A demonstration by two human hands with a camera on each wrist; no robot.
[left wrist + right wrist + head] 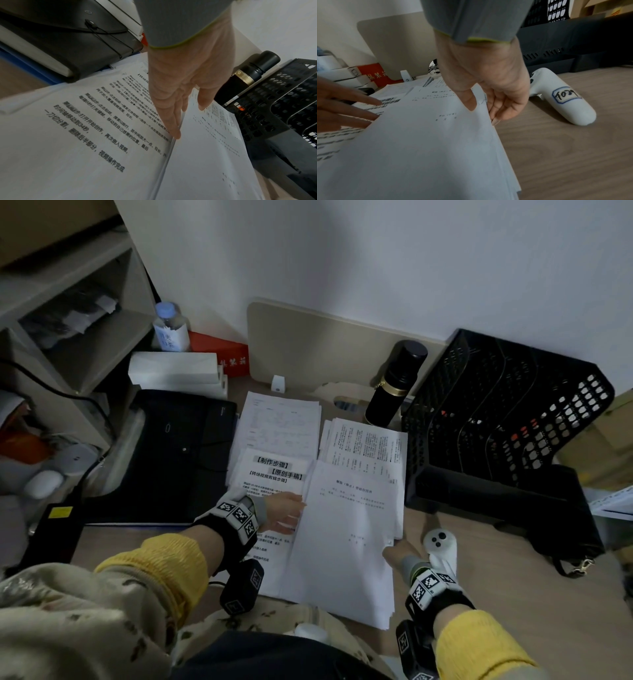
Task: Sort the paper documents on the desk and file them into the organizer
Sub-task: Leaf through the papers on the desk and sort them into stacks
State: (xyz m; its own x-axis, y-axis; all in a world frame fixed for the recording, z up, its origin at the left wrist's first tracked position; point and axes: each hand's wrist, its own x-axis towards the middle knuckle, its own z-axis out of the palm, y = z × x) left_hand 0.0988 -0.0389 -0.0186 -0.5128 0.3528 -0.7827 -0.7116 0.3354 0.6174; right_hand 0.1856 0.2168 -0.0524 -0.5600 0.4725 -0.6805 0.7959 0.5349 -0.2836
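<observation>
A stack of white printed sheets [342,542] lies slightly raised in the middle of the desk. My right hand [392,553] pinches its right edge, thumb on top and fingers curled under [482,113]. My left hand [291,513] lies with straight fingers [171,121] against the stack's left edge, over a sheet with bold headings [270,474]. Two more paper piles [281,422] [366,446] lie behind. The black mesh organizer [496,419] stands at the right, its slots holding no paper that I can see.
A black flask [394,385] stands between the papers and the organizer. A white controller [440,542] lies by my right hand. A black elastic-band folder [171,453], white boxes [174,371], a red box [222,354] and a shelf unit [68,320] fill the left.
</observation>
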